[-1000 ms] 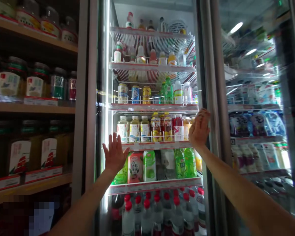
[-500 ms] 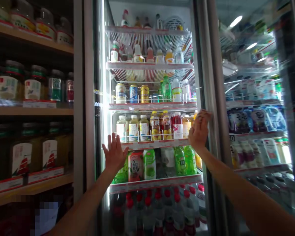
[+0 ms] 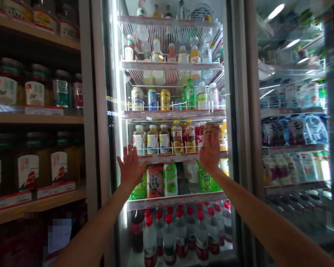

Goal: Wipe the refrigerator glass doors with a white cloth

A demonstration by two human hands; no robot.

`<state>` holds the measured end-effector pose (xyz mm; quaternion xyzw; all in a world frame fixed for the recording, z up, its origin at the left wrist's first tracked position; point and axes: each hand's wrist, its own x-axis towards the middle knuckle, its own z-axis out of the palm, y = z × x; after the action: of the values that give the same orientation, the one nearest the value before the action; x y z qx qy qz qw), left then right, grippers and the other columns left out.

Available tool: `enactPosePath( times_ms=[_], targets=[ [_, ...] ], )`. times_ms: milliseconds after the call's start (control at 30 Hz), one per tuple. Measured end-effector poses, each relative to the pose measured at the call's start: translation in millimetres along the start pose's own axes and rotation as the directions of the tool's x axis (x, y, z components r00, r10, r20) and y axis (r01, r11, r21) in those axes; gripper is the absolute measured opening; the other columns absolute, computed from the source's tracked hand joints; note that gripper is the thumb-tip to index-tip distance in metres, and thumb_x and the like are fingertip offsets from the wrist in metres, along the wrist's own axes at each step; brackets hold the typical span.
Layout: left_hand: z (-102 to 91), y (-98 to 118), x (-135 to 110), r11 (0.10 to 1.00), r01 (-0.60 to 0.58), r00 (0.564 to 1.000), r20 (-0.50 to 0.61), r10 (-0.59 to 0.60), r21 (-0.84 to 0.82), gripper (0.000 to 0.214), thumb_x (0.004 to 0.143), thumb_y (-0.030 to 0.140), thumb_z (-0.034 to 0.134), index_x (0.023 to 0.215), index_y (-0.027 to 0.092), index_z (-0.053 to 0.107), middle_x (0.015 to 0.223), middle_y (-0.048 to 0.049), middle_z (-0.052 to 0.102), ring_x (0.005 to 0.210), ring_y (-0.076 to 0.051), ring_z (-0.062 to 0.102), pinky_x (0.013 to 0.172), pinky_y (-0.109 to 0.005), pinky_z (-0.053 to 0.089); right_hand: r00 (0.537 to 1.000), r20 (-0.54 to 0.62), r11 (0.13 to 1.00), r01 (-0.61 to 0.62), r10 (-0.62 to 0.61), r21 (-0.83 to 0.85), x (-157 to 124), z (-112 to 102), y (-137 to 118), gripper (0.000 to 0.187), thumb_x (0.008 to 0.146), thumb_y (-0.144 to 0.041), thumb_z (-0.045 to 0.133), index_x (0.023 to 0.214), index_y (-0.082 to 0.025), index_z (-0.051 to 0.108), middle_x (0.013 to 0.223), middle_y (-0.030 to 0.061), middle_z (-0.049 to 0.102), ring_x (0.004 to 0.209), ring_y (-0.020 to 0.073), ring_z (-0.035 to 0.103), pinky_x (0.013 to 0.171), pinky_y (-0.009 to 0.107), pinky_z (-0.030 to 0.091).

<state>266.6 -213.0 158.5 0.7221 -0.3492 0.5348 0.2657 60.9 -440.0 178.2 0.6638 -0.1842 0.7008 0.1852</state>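
Head view shows both hands raised before a lit drinks cooler. The left hand [image 3: 131, 167] has its fingers straight and spread wide, with nothing visible in its hold. Just above and beyond those fingertips stands a white-labelled bottle [image 3: 139, 139]; a green bottle [image 3: 139, 190] shows just below the thumb, and a pink pack [image 3: 155, 182] just to its right.

The right hand [image 3: 210, 152] points its fingers upward, close together. A blurred brownish patch covers their tips, so I cannot tell how far they curl or whether they hold anything. A red drink bottle [image 3: 199, 133] is partly hidden just left of these fingers, an orange bottle [image 3: 224, 132] lies just to their right, and green bottles [image 3: 203, 181] stand below, partly behind the hand. Yellow-capped bottles [image 3: 177, 139] stand between the two sets of fingers; red-capped bottles [image 3: 169, 237] fill the space well below them.
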Motion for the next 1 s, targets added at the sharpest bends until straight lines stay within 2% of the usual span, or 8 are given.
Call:
enactPosePath(
  times_ms=[133, 267, 367, 467, 567, 767, 933, 1000],
  targets=[
    [-3.3, -1, 0, 1.0, -0.005, 1.0, 0.02, 0.006, -0.01, 0.073, 0.089, 0.055, 0.02, 0.143, 0.008, 0.008, 0.15, -0.0174, 0.011, 0.139, -0.028, 0.003, 0.108, -0.058, 0.007, 0.882, 0.178, 0.899, 0.423, -0.437, 0.114, -16, -5, -23, 0.052, 0.083, -0.016, 0.038, 0.136, -0.014, 0.039, 0.142, 0.0094, 0.037, 0.137, 0.0238, 0.019, 0.11, 0.046, 0.023],
    [-3.0, -4, 0, 1.0, -0.019, 0.999, 0.04, 0.019, -0.008, 0.076, 0.088, 0.057, 0.025, 0.144, 0.01, 0.005, 0.15, -0.017, 0.01, 0.139, -0.029, 0.003, 0.108, -0.059, 0.007, 0.986, 0.051, 0.987, 0.16, -0.159, -0.023, -8, -8, 9, 0.052, 0.085, -0.018, 0.036, 0.137, -0.011, 0.036, 0.143, 0.0154, 0.034, 0.134, 0.0284, 0.025, 0.104, 0.049, 0.03],
    [-1.2, -4, 0, 1.0, -0.014, 0.999, 0.029, 0.014, -0.004, 0.077, 0.088, 0.058, 0.025, 0.143, 0.009, 0.003, 0.15, -0.0174, 0.009, 0.139, -0.029, 0.001, 0.108, -0.059, 0.006, 0.992, -0.096, 0.995, -0.085, 0.08, -0.051, -1, -6, 22, 0.057, 0.086, -0.019, 0.033, 0.141, -0.006, 0.028, 0.146, 0.0193, 0.025, 0.135, 0.0319, 0.02, 0.104, 0.05, 0.03],
    [-0.7, -3, -1, 1.0, -0.016, 1.0, 0.009, 0.016, 0.002, 0.077, 0.088, 0.058, 0.024, 0.143, 0.01, 0.003, 0.15, -0.0175, 0.011, 0.139, -0.028, 0.003, 0.109, -0.058, 0.006, 0.989, 0.041, 0.99, 0.143, -0.144, 0.014, -9, -4, 1, 0.056, 0.085, -0.018, 0.035, 0.141, -0.012, 0.029, 0.145, 0.0132, 0.03, 0.137, 0.0268, 0.017, 0.108, 0.048, 0.025],
    [-1.2, -4, -1, 1.0, -0.018, 1.0, 0.008, 0.018, -0.001, 0.076, 0.088, 0.058, 0.024, 0.144, 0.01, 0.004, 0.15, -0.0168, 0.011, 0.139, -0.028, 0.004, 0.108, -0.058, 0.008, 0.9, 0.193, 0.921, 0.378, -0.39, 0.097, -19, -5, -9, 0.055, 0.085, -0.015, 0.036, 0.14, -0.019, 0.031, 0.142, 0.0074, 0.038, 0.136, 0.0222, 0.022, 0.109, 0.046, 0.024],
    [-1.2, 0, -2, 1.0, 0.007, 1.0, 0.021, -0.007, -0.013, 0.075, 0.088, 0.058, 0.022, 0.143, 0.01, 0.005, 0.15, -0.0176, 0.011, 0.139, -0.029, 0.002, 0.108, -0.058, 0.007, 0.998, -0.026, 0.996, -0.062, 0.061, -0.059, -17, -7, 27, 0.059, 0.087, -0.02, 0.034, 0.143, -0.013, 0.021, 0.146, 0.0167, 0.025, 0.136, 0.029, 0.02, 0.102, 0.053, 0.031],
    [-2.3, 2, -4, 1.0, 0.012, 1.0, 0.003, -0.012, -0.016, 0.074, 0.088, 0.058, 0.02, 0.144, 0.011, 0.004, 0.149, -0.0178, 0.012, 0.139, -0.028, 0.004, 0.108, -0.058, 0.007, 0.921, 0.183, 0.938, 0.331, -0.344, 0.099, -35, -7, -6, 0.063, 0.082, -0.013, 0.039, 0.143, -0.018, 0.025, 0.144, 0.0092, 0.033, 0.138, 0.0246, 0.017, 0.109, 0.048, 0.025],
    [-2.1, 2, -4, 1.0, 0.008, 1.0, 0.009, -0.008, -0.013, 0.074, 0.089, 0.058, 0.021, 0.144, 0.011, 0.005, 0.149, -0.0181, 0.013, 0.139, -0.029, 0.005, 0.108, -0.058, 0.01, 0.908, 0.206, 0.931, 0.351, -0.365, 0.103, -36, -7, -4, 0.062, 0.082, -0.012, 0.038, 0.142, -0.019, 0.027, 0.143, 0.008, 0.036, 0.137, 0.0242, 0.019, 0.109, 0.048, 0.025]
  ],
)
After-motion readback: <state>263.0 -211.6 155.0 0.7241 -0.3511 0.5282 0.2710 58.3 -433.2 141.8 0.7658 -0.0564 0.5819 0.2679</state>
